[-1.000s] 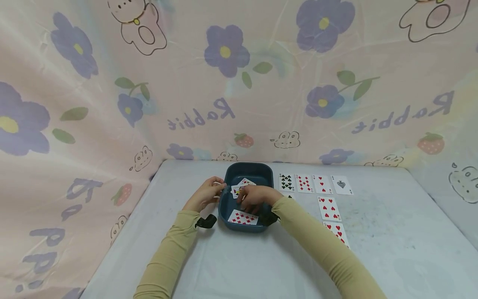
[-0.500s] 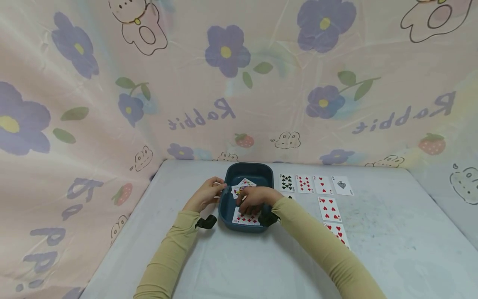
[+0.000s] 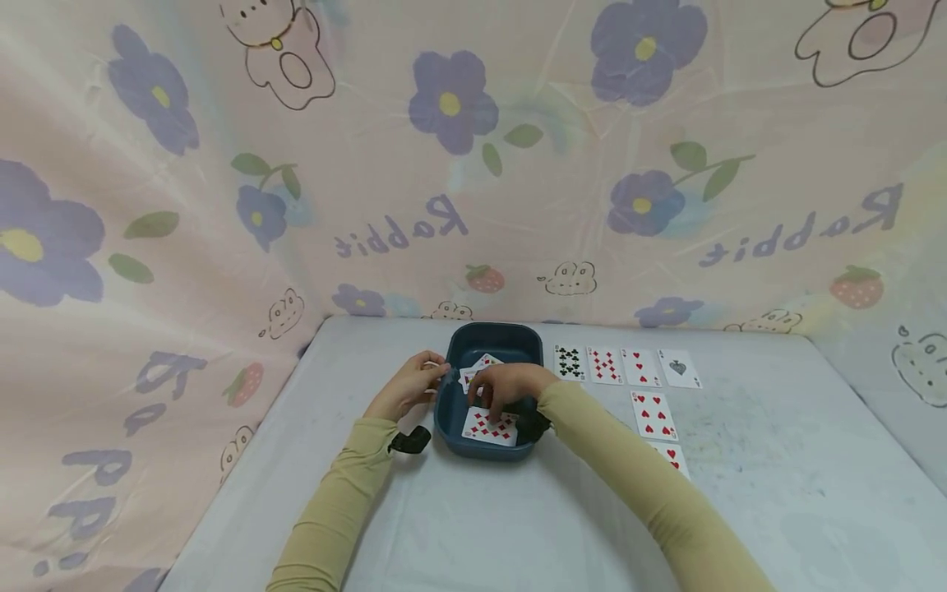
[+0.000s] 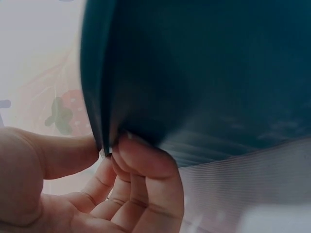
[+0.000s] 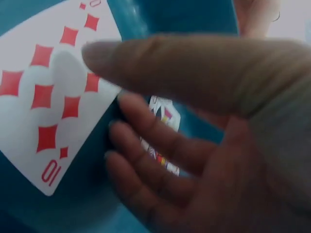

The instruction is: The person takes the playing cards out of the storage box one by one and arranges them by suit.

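My left hand pinches the left rim of a dark blue plastic box, thumb outside and fingers curled under the edge. Inside the box, a ten of diamonds lies face up at the near end. My right hand reaches into the box over this card. In the right wrist view its thumb extends above the ten of diamonds, casting a shadow on it, while the loosely bent fingertips lie right by the card's edge. A face card shows partly behind those fingers. Another card overlaps it farther back.
Right of the box, a back row runs from a clubs card through a diamonds card and a hearts card to an ace of spades. A six of hearts lies below; the right sleeve partly covers another hearts card.
The ten of diamonds has slid slightly right and away from the box's near wall. My right hand's digits have spread and shifted over it. The left hand keeps its hold on the rim.
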A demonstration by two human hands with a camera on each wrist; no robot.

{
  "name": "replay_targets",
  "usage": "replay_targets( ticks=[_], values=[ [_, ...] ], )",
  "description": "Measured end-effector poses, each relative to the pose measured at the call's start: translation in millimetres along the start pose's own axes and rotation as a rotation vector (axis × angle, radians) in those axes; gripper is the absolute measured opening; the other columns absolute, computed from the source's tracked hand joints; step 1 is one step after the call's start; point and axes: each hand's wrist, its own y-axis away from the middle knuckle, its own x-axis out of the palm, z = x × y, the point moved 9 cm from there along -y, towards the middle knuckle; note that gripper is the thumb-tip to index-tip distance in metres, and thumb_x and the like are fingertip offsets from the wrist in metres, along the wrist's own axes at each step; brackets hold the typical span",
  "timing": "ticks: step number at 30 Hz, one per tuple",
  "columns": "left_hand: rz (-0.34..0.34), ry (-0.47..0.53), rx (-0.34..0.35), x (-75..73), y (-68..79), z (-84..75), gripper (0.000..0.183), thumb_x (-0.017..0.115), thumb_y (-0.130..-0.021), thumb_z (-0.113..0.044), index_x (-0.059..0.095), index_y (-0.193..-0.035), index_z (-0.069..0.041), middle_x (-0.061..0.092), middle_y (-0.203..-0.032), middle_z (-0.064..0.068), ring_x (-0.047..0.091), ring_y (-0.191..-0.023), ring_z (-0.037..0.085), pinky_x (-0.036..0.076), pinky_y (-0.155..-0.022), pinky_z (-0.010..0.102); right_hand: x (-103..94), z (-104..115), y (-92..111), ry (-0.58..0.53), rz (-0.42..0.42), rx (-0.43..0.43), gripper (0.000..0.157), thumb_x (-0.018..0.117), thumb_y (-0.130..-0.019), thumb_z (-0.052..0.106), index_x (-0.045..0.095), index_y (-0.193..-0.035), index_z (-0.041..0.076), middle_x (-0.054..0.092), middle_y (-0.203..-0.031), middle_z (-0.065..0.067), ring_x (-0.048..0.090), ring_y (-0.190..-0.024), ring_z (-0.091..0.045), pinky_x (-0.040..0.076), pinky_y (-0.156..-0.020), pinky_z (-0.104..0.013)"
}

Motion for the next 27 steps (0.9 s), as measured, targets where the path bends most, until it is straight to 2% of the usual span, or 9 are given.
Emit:
replay_targets(
  ticks=[5, 9, 19, 27],
  values=[
    [0.007, 0.001, -0.004, 0.4, 0.3, 1.6, 0.014, 0.055, -0.098, -0.015, 0.052, -0.108, -0.006, 0.060, -0.097, 0.017, 0.058, -0.081, 0.022, 0.046, -0.061, 0.027, 4.2, -4.2, -10.4, 0.003, 0.037, -0.005, 0.045, 0.081, -0.074, 0.002, 0.065, -0.114, 0.016, 0.061, -0.095, -0.005, 0.054, -0.086, -0.016, 0.045, -0.080, -0.029],
    [0.008, 0.002, -0.003, 0.4, 0.5, 1.9, 0.014, 0.055, -0.098, -0.015, 0.052, -0.108, -0.005, 0.060, -0.098, 0.017, 0.058, -0.081, 0.022, 0.047, -0.061, 0.027, 3.8, -4.6, -13.1, 0.034, 0.045, -0.003, 0.044, 0.081, -0.074, 0.003, 0.065, -0.112, 0.017, 0.060, -0.095, -0.006, 0.053, -0.085, -0.016, 0.044, -0.078, -0.029],
    [0.007, -0.002, 0.004, -0.4, -0.9, 2.1, 0.015, 0.055, -0.098, -0.016, 0.052, -0.108, -0.005, 0.060, -0.094, 0.014, 0.057, -0.078, 0.020, 0.046, -0.061, 0.027, 3.3, -4.6, -16.1, 0.078, 0.031, 0.015, 0.041, 0.081, -0.074, 0.001, 0.062, -0.107, 0.018, 0.058, -0.093, -0.007, 0.050, -0.082, -0.019, 0.041, -0.073, -0.031],
    [0.014, 0.001, 0.005, 0.2, -1.7, 1.3, 0.016, 0.054, -0.099, -0.017, 0.052, -0.109, -0.005, 0.061, -0.089, 0.009, 0.057, -0.075, 0.017, 0.047, -0.060, 0.027, 1.5, -5.9, -21.4, 0.082, 0.006, -0.021, 0.040, 0.083, -0.072, 0.003, 0.063, -0.104, 0.015, 0.056, -0.086, -0.006, 0.049, -0.078, -0.018, 0.040, -0.069, -0.030]
  ],
)
